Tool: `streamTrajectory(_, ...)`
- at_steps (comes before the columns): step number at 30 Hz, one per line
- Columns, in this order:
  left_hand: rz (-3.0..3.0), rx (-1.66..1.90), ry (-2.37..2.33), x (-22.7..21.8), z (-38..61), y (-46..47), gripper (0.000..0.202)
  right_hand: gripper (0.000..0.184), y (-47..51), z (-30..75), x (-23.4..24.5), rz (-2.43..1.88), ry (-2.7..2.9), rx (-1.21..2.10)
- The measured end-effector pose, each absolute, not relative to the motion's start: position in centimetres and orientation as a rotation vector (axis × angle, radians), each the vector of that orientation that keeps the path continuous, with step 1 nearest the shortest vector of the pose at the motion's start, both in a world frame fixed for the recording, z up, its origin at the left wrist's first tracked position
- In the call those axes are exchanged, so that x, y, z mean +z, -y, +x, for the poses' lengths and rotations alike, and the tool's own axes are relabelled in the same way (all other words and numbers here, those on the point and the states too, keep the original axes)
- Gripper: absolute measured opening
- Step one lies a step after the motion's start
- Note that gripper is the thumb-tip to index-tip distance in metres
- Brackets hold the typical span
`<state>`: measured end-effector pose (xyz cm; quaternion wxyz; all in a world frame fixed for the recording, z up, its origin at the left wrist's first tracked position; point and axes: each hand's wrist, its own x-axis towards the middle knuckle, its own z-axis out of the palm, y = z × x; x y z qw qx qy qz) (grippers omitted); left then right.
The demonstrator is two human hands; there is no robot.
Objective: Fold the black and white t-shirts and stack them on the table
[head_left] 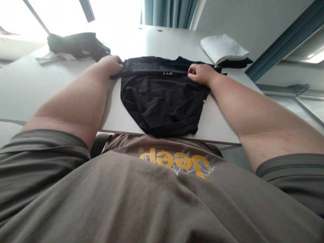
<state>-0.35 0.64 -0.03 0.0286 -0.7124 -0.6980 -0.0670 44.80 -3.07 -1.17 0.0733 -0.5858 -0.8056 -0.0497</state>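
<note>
A black T-shirt lies spread on the white table, its hem over the near edge and its collar toward the far side. A small white print shows on its chest. My left hand is closed on the shirt's left sleeve, with the fingertips partly hidden. On the right, my right hand pinches the cloth of the upper chest, its fingers curled. Some wrinkles run across the lower body of the shirt.
The white table reaches to a bright window. A pile of dark clothes sits at far left, on top of some pale cloth. At far right, folded white cloth rests on a black garment. Blue-green curtains hang behind.
</note>
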Motion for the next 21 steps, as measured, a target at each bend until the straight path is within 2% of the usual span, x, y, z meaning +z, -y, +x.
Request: streamTrajectory(21, -2.194, -0.208, 2.190, -0.28, -0.66, -1.02, 0.060, 0.033, 3.19, 44.83, -1.13, -1.757, 2.420, -0.164)
